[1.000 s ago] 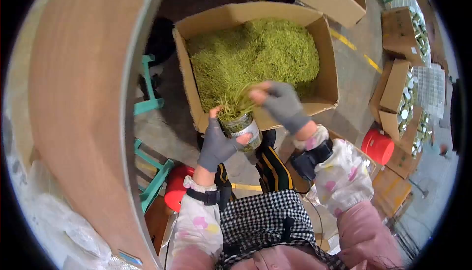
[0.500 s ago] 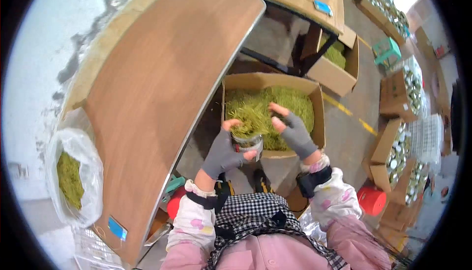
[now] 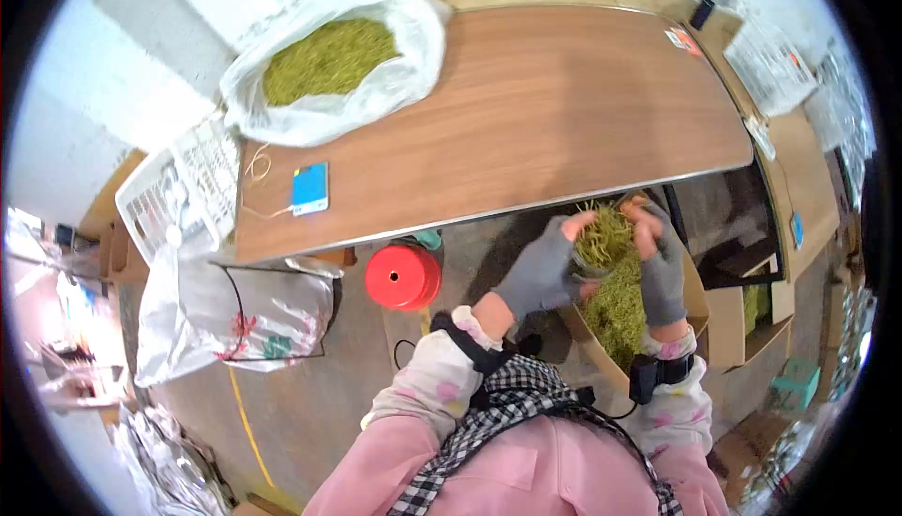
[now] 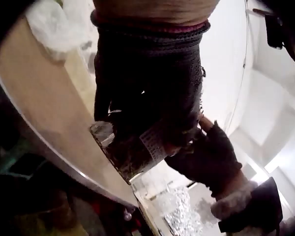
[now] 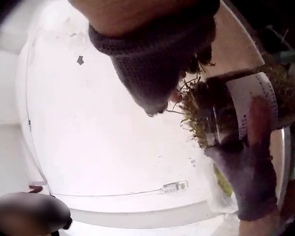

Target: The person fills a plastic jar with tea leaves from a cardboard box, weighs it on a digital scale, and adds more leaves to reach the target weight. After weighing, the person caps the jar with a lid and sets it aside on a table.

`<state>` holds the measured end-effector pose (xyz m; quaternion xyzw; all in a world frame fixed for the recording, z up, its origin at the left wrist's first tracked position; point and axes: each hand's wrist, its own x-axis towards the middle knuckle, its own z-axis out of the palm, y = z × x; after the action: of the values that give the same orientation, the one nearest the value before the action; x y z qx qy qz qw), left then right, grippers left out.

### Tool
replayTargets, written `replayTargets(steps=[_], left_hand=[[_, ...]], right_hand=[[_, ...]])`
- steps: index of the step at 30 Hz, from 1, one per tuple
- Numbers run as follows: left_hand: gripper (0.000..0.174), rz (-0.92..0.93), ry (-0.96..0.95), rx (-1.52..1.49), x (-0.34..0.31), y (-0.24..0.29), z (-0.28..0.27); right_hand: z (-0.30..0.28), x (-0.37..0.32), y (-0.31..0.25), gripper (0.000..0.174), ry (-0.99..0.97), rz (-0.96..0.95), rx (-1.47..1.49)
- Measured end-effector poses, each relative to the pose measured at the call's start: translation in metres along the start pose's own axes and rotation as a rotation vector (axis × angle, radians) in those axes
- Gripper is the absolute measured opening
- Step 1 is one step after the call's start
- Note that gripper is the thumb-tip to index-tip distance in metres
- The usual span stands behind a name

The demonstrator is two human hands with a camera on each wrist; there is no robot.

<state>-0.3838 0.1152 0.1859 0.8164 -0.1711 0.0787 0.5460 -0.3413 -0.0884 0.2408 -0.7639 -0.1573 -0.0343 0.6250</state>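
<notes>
My left hand (image 3: 540, 272), in a grey fingerless glove, grips a clear jar (image 5: 214, 115) with a white label (image 5: 250, 93). Thin, dry yellow-green plant strands (image 3: 604, 237) fill the jar and stick out of its mouth. At the right of that tuft is my gloved right hand (image 3: 662, 276), its bare fingers loosely bent and touching the strands. The right wrist view shows the jar tilted, with its mouth toward this hand. Below both hands stands a cardboard box (image 3: 695, 302) holding a heap of the same strands (image 3: 615, 314).
A brown table (image 3: 564, 112) runs along the wall, its front edge close beyond the hands. On it are a white plastic bag (image 3: 423, 46) of strands and a blue box-shaped item (image 3: 310, 188). A red stool (image 3: 402, 277) stands on the floor, left of the hands.
The head view has swung left toward the table and bag. The right hand was at the strands, came away with fingers spread, and is now back against the tuft. The left hand keeps holding the jar.
</notes>
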Motion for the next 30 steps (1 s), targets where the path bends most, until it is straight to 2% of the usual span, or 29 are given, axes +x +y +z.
replayTargets(steps=[1,3,4,5,6,7,8,12,14,16,17,20,21,23,24,27,30], left_hand=[[0.098,-0.009,0.029,-0.013,-0.009,0.000,-0.027],[0.095,-0.056,0.185,0.144,-0.034,-0.002,-0.086],[0.095,-0.063,0.200,0.140,-0.050,-0.013,-0.118],[0.093,-0.024,0.308,0.187,-0.069,-0.027,-0.149],[0.091,0.009,0.422,0.233,-0.089,-0.038,-0.181],[0.089,-0.021,0.426,0.288,-0.109,-0.027,-0.218],[0.091,-0.058,0.456,0.258,-0.129,-0.034,-0.243],[0.095,-0.149,0.579,0.251,-0.200,-0.044,-0.320],[0.096,-0.209,0.639,0.283,-0.220,-0.033,-0.337],[0.096,-0.269,0.835,0.141,-0.237,-0.030,-0.342],[0.096,-0.286,0.856,0.141,-0.247,-0.027,-0.344],[0.104,-0.492,0.930,0.614,-0.281,-0.013,-0.342],[0.104,-0.490,0.923,0.638,-0.281,-0.005,-0.337],[0.107,-0.401,1.077,0.468,-0.281,0.003,-0.324],[0.105,-0.386,1.099,0.489,-0.281,0.003,-0.321],[0.104,-0.483,1.149,0.440,-0.289,0.005,-0.306],[0.105,-0.491,1.185,0.420,-0.288,0.008,-0.299]], right_hand=[[0.018,0.006,-0.005,0.028,-0.030,-0.002,-0.015],[0.050,0.019,-0.009,0.034,0.122,0.256,0.212],[0.069,0.026,-0.005,0.037,0.159,0.093,0.018],[0.088,0.029,-0.004,0.037,0.143,0.093,0.014],[0.106,0.033,-0.004,0.037,0.207,0.216,0.211],[0.116,0.032,-0.007,0.037,0.269,0.354,0.408],[0.128,0.035,0.004,0.034,0.330,0.406,0.516],[0.139,0.036,0.039,0.031,0.299,0.492,0.699],[0.135,0.039,0.044,0.028,0.353,0.563,0.738],[0.129,0.046,0.061,0.027,0.324,0.566,0.751],[0.127,0.052,0.072,0.027,0.298,0.567,0.773],[0.132,0.076,0.104,0.027,0.205,0.616,0.842],[0.134,0.082,0.109,0.027,0.203,0.625,0.865],[0.137,0.093,0.116,0.025,0.238,0.684,0.871],[0.136,0.096,0.119,0.024,0.183,0.670,0.875],[0.140,0.104,0.127,0.024,0.190,0.704,0.768],[0.142,0.110,0.117,0.027,0.132,0.708,0.786]])
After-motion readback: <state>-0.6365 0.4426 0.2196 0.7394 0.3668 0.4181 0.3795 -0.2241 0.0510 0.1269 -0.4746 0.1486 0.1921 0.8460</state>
